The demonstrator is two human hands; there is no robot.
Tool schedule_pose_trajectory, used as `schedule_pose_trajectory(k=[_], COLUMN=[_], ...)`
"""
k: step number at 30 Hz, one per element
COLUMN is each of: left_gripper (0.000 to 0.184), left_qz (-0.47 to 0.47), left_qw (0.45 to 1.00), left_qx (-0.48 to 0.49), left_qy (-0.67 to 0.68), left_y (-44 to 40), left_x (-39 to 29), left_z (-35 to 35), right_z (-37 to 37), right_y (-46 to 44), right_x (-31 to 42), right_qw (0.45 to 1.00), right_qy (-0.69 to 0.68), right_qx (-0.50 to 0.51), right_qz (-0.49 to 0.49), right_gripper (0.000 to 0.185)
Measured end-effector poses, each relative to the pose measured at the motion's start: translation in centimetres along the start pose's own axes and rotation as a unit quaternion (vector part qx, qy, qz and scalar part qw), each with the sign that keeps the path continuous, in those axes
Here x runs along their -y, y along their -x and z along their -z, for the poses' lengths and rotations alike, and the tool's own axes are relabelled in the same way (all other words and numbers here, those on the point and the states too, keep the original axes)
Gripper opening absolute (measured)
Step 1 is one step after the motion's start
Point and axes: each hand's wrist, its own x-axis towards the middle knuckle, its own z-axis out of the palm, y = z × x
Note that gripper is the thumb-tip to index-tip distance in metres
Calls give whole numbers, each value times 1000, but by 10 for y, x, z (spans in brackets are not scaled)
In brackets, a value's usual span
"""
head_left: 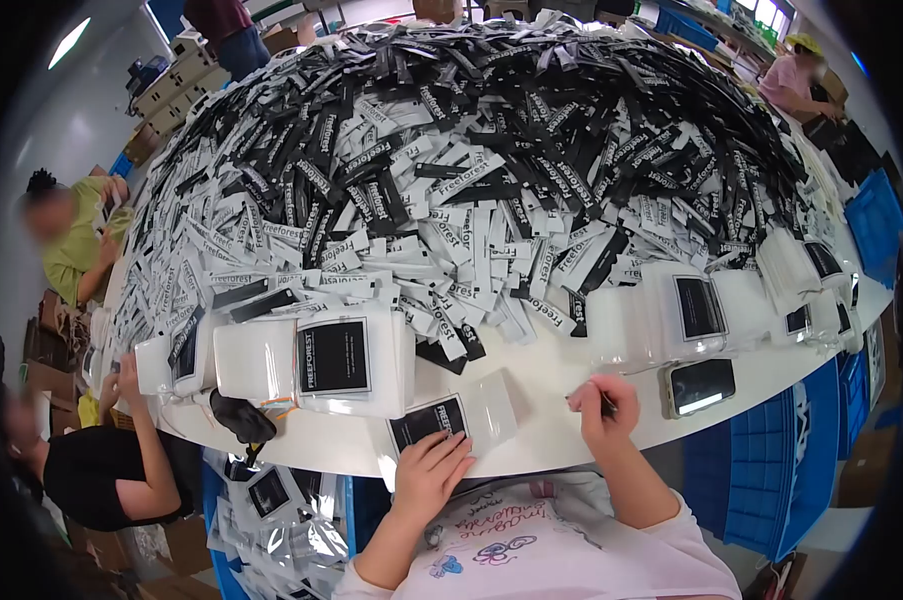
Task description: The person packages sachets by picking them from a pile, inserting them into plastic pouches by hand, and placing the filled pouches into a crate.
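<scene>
My left hand (431,472) lies with its fingers flat on a clear plastic pouch (487,408) that bears a black FREEFOREST label, near the table's front edge. To the right, my right hand (607,415) is closed just above the white table (531,440), its fingers pinched together. Something small and dark shows between those fingers, too small to name. Beyond both hands rises a large heap of black and white Freeforest sachets (461,190). A stack of pouches (371,365) stands left of my left hand, and a phone (699,387) lies right of my right hand.
More pouch stacks (651,315) line the right side. A black-handled tool (241,418) lies at the front left edge. Blue crates (771,470) stand below the table at right, and a blue bin (216,500) holds pouches at left. Co-workers sit at left (71,235) and far right (793,85).
</scene>
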Motion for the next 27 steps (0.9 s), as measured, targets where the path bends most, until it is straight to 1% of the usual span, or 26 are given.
schedule_pose_trajectory(k=[3, 4, 5, 7, 9, 11, 12, 15, 16, 19, 20, 22, 23, 24, 25, 26, 27], left_gripper=[25, 24, 24, 22, 21, 20, 20, 19, 19, 18, 38, 32, 29, 14, 16, 18, 20], left_qz=[-12, -9, -4, 4, 15, 28, 36, 23, 11, -61, -94, -72, -62, -48, -63, -79, -95], left_qw=[1000, 999, 999, 997, 996, 994, 993, 993, 995, 997, 994, 996, 996, 997, 996, 995, 994], left_qx=[-21, -24, -30, -50, -53, -72, -82, -85, -71, -8, 41, 13, 2, -5, -8, -10, -10], left_qy=[18, 26, 34, 54, 67, 74, 79, 81, 74, 37, 34, 48, 57, 63, 59, 58, 59], left_y=[-3, -2, -5, -6, -10, -12, -13, -17, -16, -16, -3, 3, 1, -4, -8, -12, -15], left_x=[-5, -6, -6, -9, -11, -11, -13, -23, -25, -39, -31, -32, -35, -41, -41, -40, -39], left_z=[2, 4, 6, 9, 11, 16, 17, 14, 8, 3, -8, -10, -6, -1, 1, 1, 1], right_z=[-1, 1, 0, -1, -4, -4, 3, -2, -8, -13, -13, -14, -14, -13, -13, -14, -16], right_y=[-5, 0, -1, 8, 15, 15, 14, 6, -3, 12, 12, 10, 13, 17, 18, 17, 15], right_x=[7, 4, 1, 2, -2, -9, -4, 6, 23, 27, 32, 43, 43, 41, 41, 47, 51], right_qw=[983, 979, 995, 995, 986, 965, 951, 912, 867, 878, 887, 902, 902, 902, 902, 880, 868], right_qy=[164, 189, 100, -79, -62, -39, -44, -16, 59, 95, 115, 156, 151, 147, 144, 167, 163], right_qx=[78, 69, 26, -52, -35, -16, -10, 75, 130, 252, 258, 266, 267, 266, 262, 277, 311], right_qz=[-36, -8, -7, -29, -150, -259, -305, -403, -477, -395, -365, -302, -304, -307, -311, -349, -351], right_gripper=[21, 18, 18, 17, 11, 7, 12, 15, 21, 27, 31, 40, 44, 48, 52, 50, 48])
